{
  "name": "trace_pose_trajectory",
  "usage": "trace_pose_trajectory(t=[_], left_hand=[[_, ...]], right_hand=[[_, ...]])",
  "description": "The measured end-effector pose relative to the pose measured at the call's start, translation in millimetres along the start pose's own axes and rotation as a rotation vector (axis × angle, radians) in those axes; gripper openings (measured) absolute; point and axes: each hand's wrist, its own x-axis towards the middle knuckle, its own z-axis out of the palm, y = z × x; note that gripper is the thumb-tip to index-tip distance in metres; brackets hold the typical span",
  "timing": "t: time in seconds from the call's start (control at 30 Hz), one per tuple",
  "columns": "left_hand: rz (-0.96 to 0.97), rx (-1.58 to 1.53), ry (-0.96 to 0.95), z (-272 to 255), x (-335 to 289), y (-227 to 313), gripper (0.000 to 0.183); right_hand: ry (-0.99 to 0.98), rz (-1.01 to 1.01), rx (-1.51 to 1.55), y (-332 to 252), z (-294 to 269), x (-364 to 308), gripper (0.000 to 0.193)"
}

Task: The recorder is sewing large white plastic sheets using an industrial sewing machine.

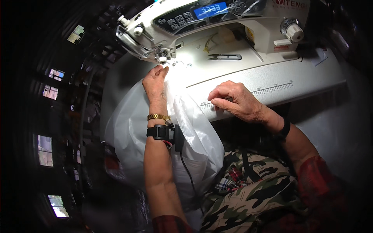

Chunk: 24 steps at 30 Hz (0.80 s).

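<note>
My left hand [154, 84] is closed on white sheet material [130, 122] just in front of the sewing machine's needle area, thumb and fingers pinched at its edge. The sheet hangs from there over the front edge of the table and down past my left forearm. To the right, my right hand [239, 101] hovers over the table's front edge, away from the sheet, with fingers curled toward the thumb. Whatever it may hold is hidden inside the curl. Above both hands stands the white sewing machine [268, 29], its lamp lighting the stitching spot.
Thread snips [224, 57] lie on the machine bed behind my right hand. A printed ruler scale [273, 88] runs along the table's front. At the machine's right end is a handwheel [292, 30]. A black cable [187, 171] hangs from my left wrist.
</note>
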Motion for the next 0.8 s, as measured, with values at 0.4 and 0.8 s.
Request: trace_pose_trajectory(t=[0.4,0.8], left_hand=[[0.012,-0.027,0.012,-3,-6,-1,0.008],[0.221,0.272,-0.262,-21,-40,14,0.008]], right_hand=[[0.018,0.007,-0.006,3,0,-2,0.016],[0.020,0.007,0.018,1,0,-1,0.015]])
